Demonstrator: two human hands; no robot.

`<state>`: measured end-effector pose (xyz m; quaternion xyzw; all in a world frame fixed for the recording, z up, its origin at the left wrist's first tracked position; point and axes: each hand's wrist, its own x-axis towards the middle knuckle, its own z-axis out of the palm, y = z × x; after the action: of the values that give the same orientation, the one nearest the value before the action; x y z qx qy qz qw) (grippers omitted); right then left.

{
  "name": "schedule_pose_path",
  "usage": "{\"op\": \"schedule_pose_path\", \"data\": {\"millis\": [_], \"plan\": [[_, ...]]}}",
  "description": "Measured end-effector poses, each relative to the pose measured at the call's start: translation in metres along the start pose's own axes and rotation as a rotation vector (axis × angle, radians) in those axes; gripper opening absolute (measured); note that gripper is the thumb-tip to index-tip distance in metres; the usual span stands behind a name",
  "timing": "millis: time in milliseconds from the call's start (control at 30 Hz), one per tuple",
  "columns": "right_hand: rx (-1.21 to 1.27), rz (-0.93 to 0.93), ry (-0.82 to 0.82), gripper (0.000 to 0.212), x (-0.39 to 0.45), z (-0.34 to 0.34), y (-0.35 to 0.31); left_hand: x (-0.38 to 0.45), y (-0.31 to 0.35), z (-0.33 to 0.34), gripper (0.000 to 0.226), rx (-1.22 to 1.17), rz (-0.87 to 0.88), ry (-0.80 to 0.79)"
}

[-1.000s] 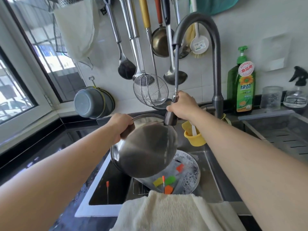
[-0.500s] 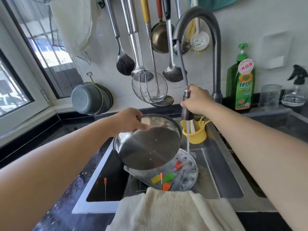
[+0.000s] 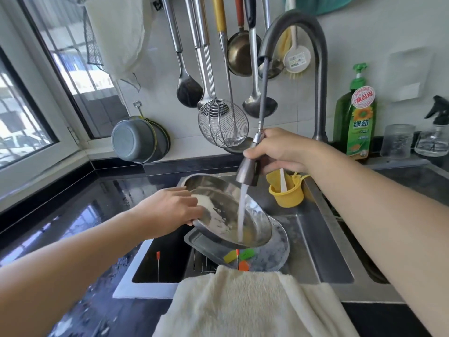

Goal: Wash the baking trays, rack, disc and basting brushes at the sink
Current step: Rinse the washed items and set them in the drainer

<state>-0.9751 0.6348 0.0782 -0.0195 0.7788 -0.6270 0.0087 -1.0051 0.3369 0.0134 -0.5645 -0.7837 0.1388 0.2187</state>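
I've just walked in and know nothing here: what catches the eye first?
A stream of water at the centre, running from the spray head gripped by the right hand into a tilted steel tray that the left hand holds over the sink. Behind, ladles and a wire skimmer hang on the wall.

Round tray (image 3: 228,215) now turned inside-up, apparently under water (image 3: 241,212).

silver tray (image 3: 226,215), yellow cup (image 3: 286,194), green bottle (image 3: 357,122)
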Motion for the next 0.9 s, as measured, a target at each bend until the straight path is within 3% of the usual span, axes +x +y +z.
{"op": "schedule_pose_path", "data": {"millis": [200, 333, 500, 600, 733, 833, 900], "plan": [[0.227, -0.095, 0.064, 0.017, 0.026, 0.044, -0.005, -0.006, -0.001, 0.029, 0.033, 0.062, 0.019, 0.068], [0.223, -0.09, 0.228, 0.032, 0.056, 0.057, 0.002, -0.01, -0.006, 0.043, 0.024, 0.024, 0.027, 0.032], [-0.087, -0.182, 0.501, 0.026, 0.065, 0.05, 0.022, -0.012, -0.006, 0.048, 0.015, 0.052, 0.054, 0.027], [-0.332, -0.159, 0.564, 0.028, 0.057, 0.031, 0.028, -0.009, -0.013, 0.04, 0.018, 0.052, 0.06, 0.003], [-0.574, -0.092, 0.409, 0.033, 0.035, 0.0, 0.018, 0.015, -0.024, 0.013, 0.012, 0.056, 0.114, 0.003], [-0.558, -0.092, 0.113, 0.029, 0.021, -0.023, 0.01, 0.035, -0.03, -0.01, 0.018, 0.059, 0.079, -0.116], [-0.631, 0.019, -0.099, 0.032, 0.023, -0.042, 0.01, 0.046, -0.033, -0.026, 0.03, 0.061, 0.013, -0.226]]}}
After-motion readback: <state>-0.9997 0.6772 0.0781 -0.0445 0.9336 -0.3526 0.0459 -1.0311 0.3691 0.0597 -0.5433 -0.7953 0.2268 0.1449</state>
